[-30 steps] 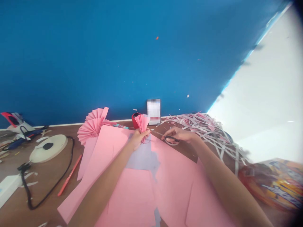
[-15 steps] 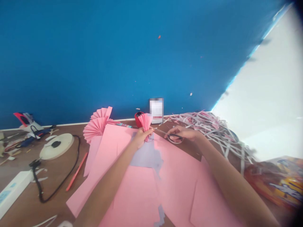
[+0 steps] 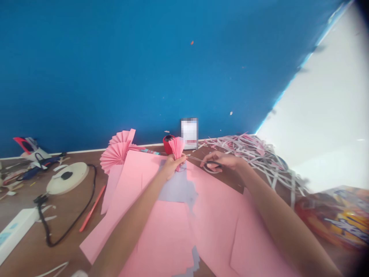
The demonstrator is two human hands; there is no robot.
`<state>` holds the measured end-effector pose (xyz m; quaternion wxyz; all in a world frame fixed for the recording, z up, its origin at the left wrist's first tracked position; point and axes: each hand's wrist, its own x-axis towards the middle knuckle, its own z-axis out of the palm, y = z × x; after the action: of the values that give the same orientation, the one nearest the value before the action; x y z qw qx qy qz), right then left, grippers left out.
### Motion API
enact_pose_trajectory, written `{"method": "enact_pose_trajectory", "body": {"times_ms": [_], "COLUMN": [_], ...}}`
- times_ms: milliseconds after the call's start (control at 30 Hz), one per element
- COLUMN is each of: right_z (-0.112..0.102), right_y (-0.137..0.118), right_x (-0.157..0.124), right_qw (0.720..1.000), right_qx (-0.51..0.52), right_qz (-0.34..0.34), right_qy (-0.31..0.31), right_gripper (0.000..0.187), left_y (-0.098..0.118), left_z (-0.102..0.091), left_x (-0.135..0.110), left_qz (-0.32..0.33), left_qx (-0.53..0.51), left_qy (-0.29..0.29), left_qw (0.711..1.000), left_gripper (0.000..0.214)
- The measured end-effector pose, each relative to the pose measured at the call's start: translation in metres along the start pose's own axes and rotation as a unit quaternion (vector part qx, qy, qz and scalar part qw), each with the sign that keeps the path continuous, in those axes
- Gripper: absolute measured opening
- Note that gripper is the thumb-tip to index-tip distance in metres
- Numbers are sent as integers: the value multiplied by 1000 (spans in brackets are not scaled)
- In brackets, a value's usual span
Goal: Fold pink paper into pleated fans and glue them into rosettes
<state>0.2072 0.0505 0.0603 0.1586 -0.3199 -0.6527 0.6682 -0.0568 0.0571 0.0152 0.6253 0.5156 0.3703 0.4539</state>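
My left hand (image 3: 172, 166) is closed around the narrow part of a pleated pink paper fan (image 3: 177, 145), whose folds spread upward above my fingers. Dark-handled scissors (image 3: 212, 165) are in my right hand (image 3: 219, 159), fingers bent round the handle loops. Their blades point left and reach the fan beside my left thumb; whether they bite into the paper I cannot tell. Large pink paper sheets (image 3: 216, 215) lie beneath both forearms, with a greyish-purple piece (image 3: 174, 188) among them. Opened pink paper rosettes (image 3: 115, 154) rest left of my left hand.
Behind the fan are a red tape roll (image 3: 167, 145) and a propped, blurred-out screen (image 3: 189, 132) near the blue wall. Shredded paper strips (image 3: 250, 152) pile up at right, beside a colourful plastic packet (image 3: 340, 219). At left lie a red pen (image 3: 92, 209), a white reel (image 3: 67, 179) and a power strip (image 3: 19, 232).
The scissors' handle loops look closer together than before, and my right fingers have shifted slightly. My left hand keeps its hold on the fan. The whole view has moved a little.
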Motion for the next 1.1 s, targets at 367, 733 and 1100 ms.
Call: {"method": "enact_pose_trajectory", "body": {"times_ms": [367,733,1100], "right_z": [-3,3,4], "right_y": [4,-2,0], "right_x": [0,1,1], "right_qw": [1000,997,991], "right_qx": [-15,-79,-127], "right_qz": [-6,11,6], "right_qy": [13,18,31], "right_gripper": [39,27,25], "left_y": [4,5,1], "left_z": [2,4,2], "left_x": [-2,-3,0], "left_qz": [-7,3,6], "left_qx": [25,47,54], "left_qy": [-6,-19,-9], "left_qw": [1000,999,998], "left_gripper": [31,31,31]}}
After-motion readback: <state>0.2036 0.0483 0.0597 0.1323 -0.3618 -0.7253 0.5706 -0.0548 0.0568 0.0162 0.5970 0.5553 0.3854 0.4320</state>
